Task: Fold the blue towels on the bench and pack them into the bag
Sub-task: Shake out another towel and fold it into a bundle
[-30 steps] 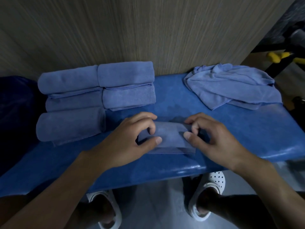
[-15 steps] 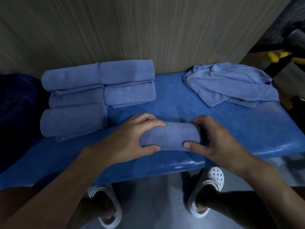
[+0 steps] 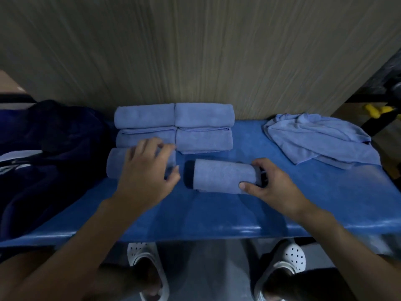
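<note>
single head-worn wide-angle view, facing forward and steeply down. blue counter (image 3: 217,213) close below, spanning frame width, near edge bowed by lens. wood-grain wall (image 3: 195,51) directly behind counter fills upper part. left forearm (image 3: 86,235) and right forearm (image 3: 325,231) enter from bottom corners; white shoes (image 3: 147,263) show beneath near edge.

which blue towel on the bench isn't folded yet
The crumpled towel at the right end of the bench: it lies loose and bunched, while the rest are tidy bundles, including the rolled towel the right hand grips.
</note>
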Tool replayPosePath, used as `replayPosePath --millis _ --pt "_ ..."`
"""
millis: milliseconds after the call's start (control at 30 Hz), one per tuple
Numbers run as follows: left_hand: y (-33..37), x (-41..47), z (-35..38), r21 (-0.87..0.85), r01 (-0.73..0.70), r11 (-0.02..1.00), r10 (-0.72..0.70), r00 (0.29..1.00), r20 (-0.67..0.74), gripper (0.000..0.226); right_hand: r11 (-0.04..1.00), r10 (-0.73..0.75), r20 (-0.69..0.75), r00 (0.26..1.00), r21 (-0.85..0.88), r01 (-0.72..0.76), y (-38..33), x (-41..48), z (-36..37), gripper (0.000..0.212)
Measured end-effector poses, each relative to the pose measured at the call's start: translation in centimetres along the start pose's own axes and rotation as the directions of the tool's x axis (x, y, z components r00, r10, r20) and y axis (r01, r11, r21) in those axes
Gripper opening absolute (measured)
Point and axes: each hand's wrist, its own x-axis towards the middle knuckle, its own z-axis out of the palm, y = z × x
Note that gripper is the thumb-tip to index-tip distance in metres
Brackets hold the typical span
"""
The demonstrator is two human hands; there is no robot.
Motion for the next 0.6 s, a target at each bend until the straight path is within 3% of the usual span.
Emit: replayPosePath --millis 100,233,433,600 --pt "-2.1 -1.2 -0.4 0.101 0.077 0.992 -0.085 0.993 0.082 0.047 1.0 0.018 0.032 0.999 0.002 -0.019 -1.0 1.5 0.4 0.055" --pt "-3.2 -2.4 -0.8 0.055 0.06 0.997 -0.071 0.971 0.23 0.056 0.999 0.052 0.044 0.998 -0.001 -0.052 -2.0 2.9 1.4 0.053" --pt "-3.3 -2.6 -0.9 0.018 0.055 0.998 -0.057 0.963 0.264 0.056 0.994 0.067 0.026 0.997 0.084 -0.069 -3.6 4.1 2.7 0.044" --pt "-3.3 -2.3 -0.7 0.058 0.071 0.996 -0.085 0.955 0.284 0.058 0.987 0.092 0.012 0.996 0.134 -0.093 -4.4 5.1 3.6 0.054"
